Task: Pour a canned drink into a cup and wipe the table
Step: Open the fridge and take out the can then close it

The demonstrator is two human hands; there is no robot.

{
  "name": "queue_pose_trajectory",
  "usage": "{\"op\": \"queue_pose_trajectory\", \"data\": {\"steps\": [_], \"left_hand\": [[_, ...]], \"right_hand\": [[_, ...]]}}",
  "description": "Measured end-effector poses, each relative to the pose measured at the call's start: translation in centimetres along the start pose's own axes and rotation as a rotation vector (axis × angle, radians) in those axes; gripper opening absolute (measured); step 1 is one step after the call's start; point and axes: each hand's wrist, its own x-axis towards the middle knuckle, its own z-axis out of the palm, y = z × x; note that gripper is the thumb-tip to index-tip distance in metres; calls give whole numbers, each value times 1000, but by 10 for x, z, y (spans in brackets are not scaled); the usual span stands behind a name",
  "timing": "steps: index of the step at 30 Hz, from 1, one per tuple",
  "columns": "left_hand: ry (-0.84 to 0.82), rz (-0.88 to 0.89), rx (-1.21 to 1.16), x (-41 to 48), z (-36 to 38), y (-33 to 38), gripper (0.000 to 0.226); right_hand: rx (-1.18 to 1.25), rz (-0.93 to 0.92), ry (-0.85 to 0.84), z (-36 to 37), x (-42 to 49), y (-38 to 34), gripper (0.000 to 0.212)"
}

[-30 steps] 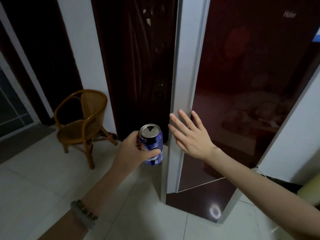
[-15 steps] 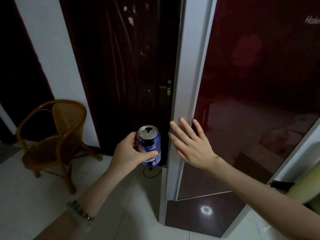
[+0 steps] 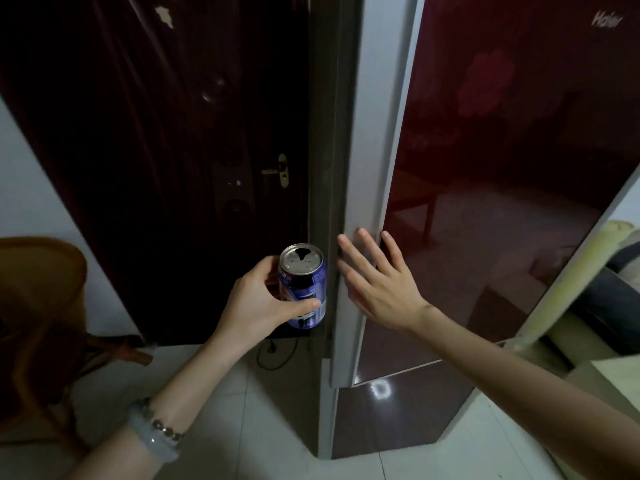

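A: We see the can point(image 3: 304, 285) near the middle of the view, clasped in the left hand point(image 3: 258, 306), thumb across its blue side and fingers wrapped round the far side.

B: Which way does it point?

A: Its long axis runs roughly 12 to 6 o'clock, close to upright, with the silver top towards 12 and tipped a little towards us. We can see the dark opening in the lid, at the lid's 12 o'clock edge.

B: And the right hand point(image 3: 379, 285)?

A: We find it at 3 o'clock from the can, released, fingers spread and holding nothing. The fingertips lie on the pale edge of the fridge door point(image 3: 502, 174); the palm we cannot tell, touching or just off it. The can sits just beside that door edge.

B: What else do we have around it?

A: A dark wooden door point(image 3: 156, 150) behind the can, its handle point(image 3: 278, 170) at 12 o'clock from it. A wicker chair point(image 3: 38, 306) stands at 9 o'clock, well apart, on the tiled floor point(image 3: 225, 410). A bead bracelet point(image 3: 157, 427) circles the left wrist at 7 o'clock.
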Motion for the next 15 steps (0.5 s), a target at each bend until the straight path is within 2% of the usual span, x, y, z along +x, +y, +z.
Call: {"op": "queue_pose_trajectory", "data": {"steps": [5,9,15], "left_hand": [[-139,49,-4,38,-24,-15,62],[-209,68,-25,60,-37,-25,63],[-310,88,-48,82,-51,-43,62]], "right_hand": [[-64,74,-57,18,14,-5,44],[-83,133,-99,28,22,-7,50],[-118,191,-155,38,32,-10,47]]}}
